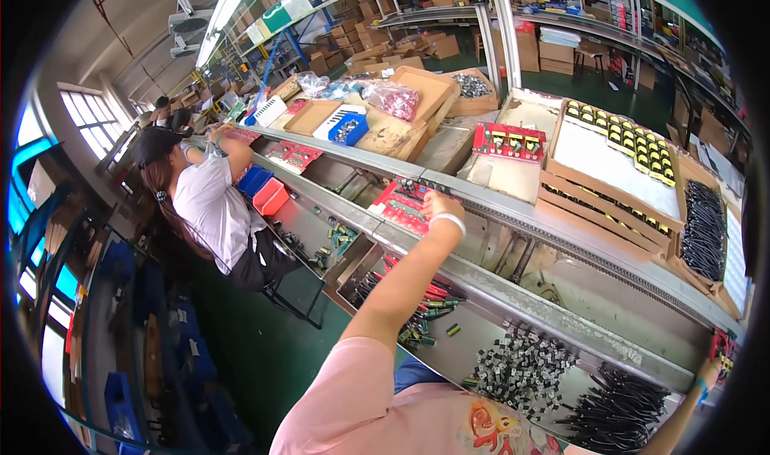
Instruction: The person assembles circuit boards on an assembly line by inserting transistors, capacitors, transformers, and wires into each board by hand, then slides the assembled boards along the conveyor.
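Observation:
My left arm reaches forward over the conveyor rails. My left hand point(440, 206), with a white band at the wrist, is at the right end of a red circuit board point(399, 209) bearing dark components. Its fingers are curled together, and what they may pinch is hidden. At the far right edge, my right hand point(707, 373), with a blue band at its wrist, grips another red circuit board point(723, 352) with parts on it. Below the rails, in the metal tray, lie a pile of small black-and-silver components point(520, 368) and a bundle of black cables point(613, 411).
Across the rails, a red board with yellow transformers point(510, 142) lies beside stacked cardboard trays point(605, 202) of yellow-black parts. A box of black cables point(703, 230) stands right. Green capacitors point(427, 339) lie in the tray. A co-worker point(212, 206) sits left near a red bin point(271, 197).

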The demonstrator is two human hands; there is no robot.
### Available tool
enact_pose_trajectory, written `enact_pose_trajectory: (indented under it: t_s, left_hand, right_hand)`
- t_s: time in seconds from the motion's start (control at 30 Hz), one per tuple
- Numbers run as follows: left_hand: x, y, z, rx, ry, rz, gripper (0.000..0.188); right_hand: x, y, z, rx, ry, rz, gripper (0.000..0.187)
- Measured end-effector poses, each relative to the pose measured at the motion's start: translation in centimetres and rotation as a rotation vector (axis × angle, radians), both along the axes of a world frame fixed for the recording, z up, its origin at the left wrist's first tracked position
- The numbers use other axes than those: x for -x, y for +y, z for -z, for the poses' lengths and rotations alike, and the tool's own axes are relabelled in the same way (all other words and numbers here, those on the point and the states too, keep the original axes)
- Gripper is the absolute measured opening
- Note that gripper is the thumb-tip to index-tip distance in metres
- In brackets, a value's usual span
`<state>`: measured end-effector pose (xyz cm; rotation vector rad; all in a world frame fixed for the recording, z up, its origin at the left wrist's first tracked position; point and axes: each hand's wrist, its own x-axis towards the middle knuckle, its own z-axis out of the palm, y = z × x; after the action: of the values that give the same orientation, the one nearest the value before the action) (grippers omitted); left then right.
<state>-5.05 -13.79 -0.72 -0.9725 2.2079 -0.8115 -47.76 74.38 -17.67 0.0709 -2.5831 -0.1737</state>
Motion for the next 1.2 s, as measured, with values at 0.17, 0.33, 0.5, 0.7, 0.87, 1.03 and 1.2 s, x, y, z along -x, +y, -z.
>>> enact_pose_trajectory:
  t_s: [0.17, 0.33, 0.5, 0.7, 0.87, 1.03, 1.2]
  left_hand:
    - [-6.7, -1.3, -7.1, -0.582, 0.679, 0.075, 0.047]
    - [-14.2, -11.1, -5.2, -0.335, 1.220, 0.030, 0.027]
    - [-19.7, -17.3, -0.4, -0.197, 1.151, -0.205, 0.029]
    - [-18.7, -17.7, 0.9, -0.373, 1.014, -0.376, 0.030]
    - [-19.2, -18.0, -0.1, -0.438, 0.952, -0.358, 0.034]
    - [-18.4, -17.2, -1.1, -0.804, 1.001, -0.416, 0.030]
    - [-18.1, -16.0, -0.5, -0.851, 0.994, -0.349, 0.033]
  right_hand:
    - [-0.2, 2.6, -1.2, 0.095, 0.026, 0.003, 0.026]
    - [-0.4, 2.6, -0.7, 0.162, 0.016, -0.033, 0.025]
    - [-0.7, 0.8, -1.0, 0.189, -0.010, -0.035, 0.024]
    - [-2.9, 1.4, -3.1, 0.223, -0.057, 0.033, 0.029]
    - [-2.9, 0.3, -3.3, 0.212, -0.121, 0.040, 0.032]
    - [-2.1, 1.3, -3.0, 0.236, -0.115, 0.032, 0.030]
    - [-0.9, 2.3, -2.4, 0.239, -0.083, -0.056, 0.030]
